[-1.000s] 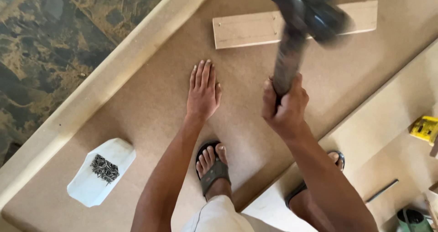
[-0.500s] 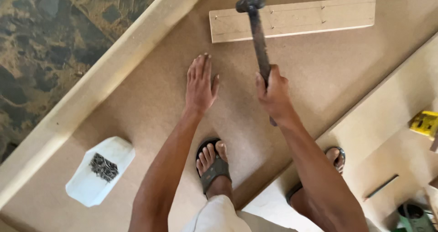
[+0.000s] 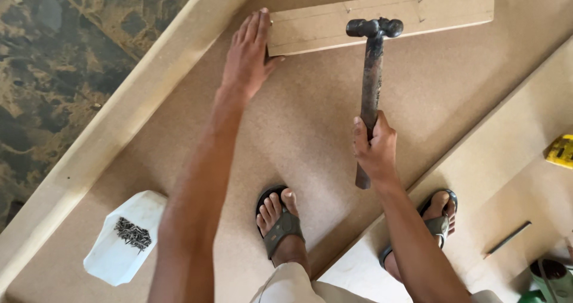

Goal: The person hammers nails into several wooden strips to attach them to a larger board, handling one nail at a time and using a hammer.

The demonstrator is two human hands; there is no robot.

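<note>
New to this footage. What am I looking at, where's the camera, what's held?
There is no machine here: a person works with bare hands, filmed by a camera worn on the head and looking down. The right hand grips a hammer by its handle, with the head over a pale wooden strip that has nails in it. The left hand presses on that strip's end. Everything lies on a big brown board. A white tray of nails sits at lower left, and the person's sandalled feet stand on the boards.

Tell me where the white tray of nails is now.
In the head view, the white tray of nails lies lower left on the brown board, beside the left forearm.
</note>
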